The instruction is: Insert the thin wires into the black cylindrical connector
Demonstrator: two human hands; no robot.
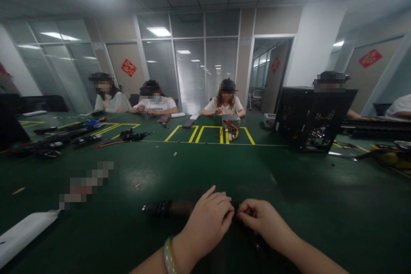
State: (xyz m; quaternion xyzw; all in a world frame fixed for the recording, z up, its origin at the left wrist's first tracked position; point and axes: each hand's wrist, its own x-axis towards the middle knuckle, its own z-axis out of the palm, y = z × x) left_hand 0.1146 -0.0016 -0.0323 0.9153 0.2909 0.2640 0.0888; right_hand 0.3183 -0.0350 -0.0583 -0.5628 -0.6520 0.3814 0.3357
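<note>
A dark cylindrical tool point(180, 209) with a brown body, black rings and a small metal tip at its left end lies on the green table point(154, 239). My left hand point(210, 214) rests over its right part, fingers bent and thumb and fingertips together. Just to the right, my right hand point(261, 218) is closed in a pinch, its fingertips close to the left ones. Whatever is between the fingertips looks dark and is too small to make out. Some dark, dim shape lies below my right hand.
A black computer case point(311, 120) stands at the right, and a power supply point(231, 122) with coloured wires lies farther back. Bundled cables point(125, 135) are at the left, near a white object point(27, 235). Several people sit along the far side.
</note>
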